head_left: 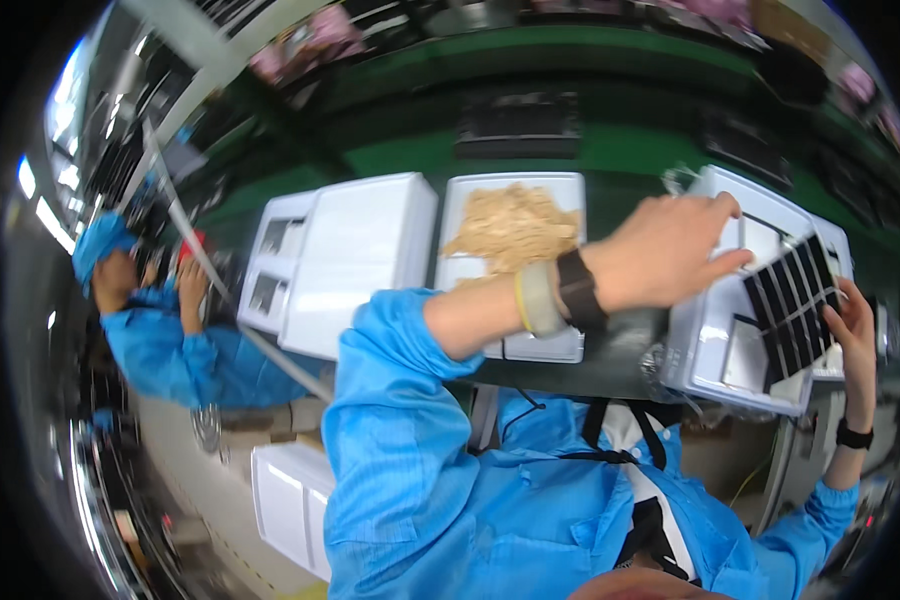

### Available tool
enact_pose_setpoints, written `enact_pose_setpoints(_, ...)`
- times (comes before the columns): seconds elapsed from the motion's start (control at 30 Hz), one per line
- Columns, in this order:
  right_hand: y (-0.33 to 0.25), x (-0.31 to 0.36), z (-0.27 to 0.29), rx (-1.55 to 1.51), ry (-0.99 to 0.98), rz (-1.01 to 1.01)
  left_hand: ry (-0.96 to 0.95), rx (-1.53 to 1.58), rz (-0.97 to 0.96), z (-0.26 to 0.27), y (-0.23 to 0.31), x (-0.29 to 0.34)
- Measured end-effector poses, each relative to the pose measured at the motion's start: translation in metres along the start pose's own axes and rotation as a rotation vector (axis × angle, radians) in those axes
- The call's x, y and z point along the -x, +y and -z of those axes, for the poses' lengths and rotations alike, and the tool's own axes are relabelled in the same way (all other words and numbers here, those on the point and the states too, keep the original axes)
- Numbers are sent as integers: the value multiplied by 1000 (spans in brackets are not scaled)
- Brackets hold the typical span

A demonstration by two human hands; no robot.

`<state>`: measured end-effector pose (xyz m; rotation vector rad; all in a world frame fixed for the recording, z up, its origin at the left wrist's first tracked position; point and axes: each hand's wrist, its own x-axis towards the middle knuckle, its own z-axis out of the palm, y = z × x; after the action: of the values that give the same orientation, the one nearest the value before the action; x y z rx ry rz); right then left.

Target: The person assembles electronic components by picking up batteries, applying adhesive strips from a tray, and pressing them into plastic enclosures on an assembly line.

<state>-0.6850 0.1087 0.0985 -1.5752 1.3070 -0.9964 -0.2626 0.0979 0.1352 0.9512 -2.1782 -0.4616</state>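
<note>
My left hand (670, 250) reaches across my body to the right, its fingertips pinching the upper left edge of a black tray (792, 300) divided into narrow compartments. My right hand (855, 318) grips the tray's right edge. The black tray is tilted and held just above a white moulded tray (715, 350) with rectangular pockets. My left wrist wears a dark watch and a pale band. My right wrist has a black band.
A white tray (560, 190) holds a heap of tan shreds (510, 228). A white lidded box (365, 260) and white pocketed trays (273, 262) lie to its left on a green bench (610, 150). A co-worker (140, 320) in blue sits at far left. Another white box (290, 500) stands low down.
</note>
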Motion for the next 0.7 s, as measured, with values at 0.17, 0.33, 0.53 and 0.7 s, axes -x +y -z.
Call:
enact_pose_setpoints(0.17, 8, -24, 32, 957, -29, 4, -201, -574, 404, 171, -84, 95)
enact_pose_setpoints(0.33, -101, -43, -36, 896, -129, 139, -243, -968, 1119, 331, -199, 284)
enact_pose_setpoints(0.53, -226, -62, -203, 1007, -412, 605, -31, -727, 1415, 329, -234, 386)
enact_pose_setpoints(0.7, -245, -101, -303, 893, -522, 814, 7, -1109, 1260, 319, -209, 352)
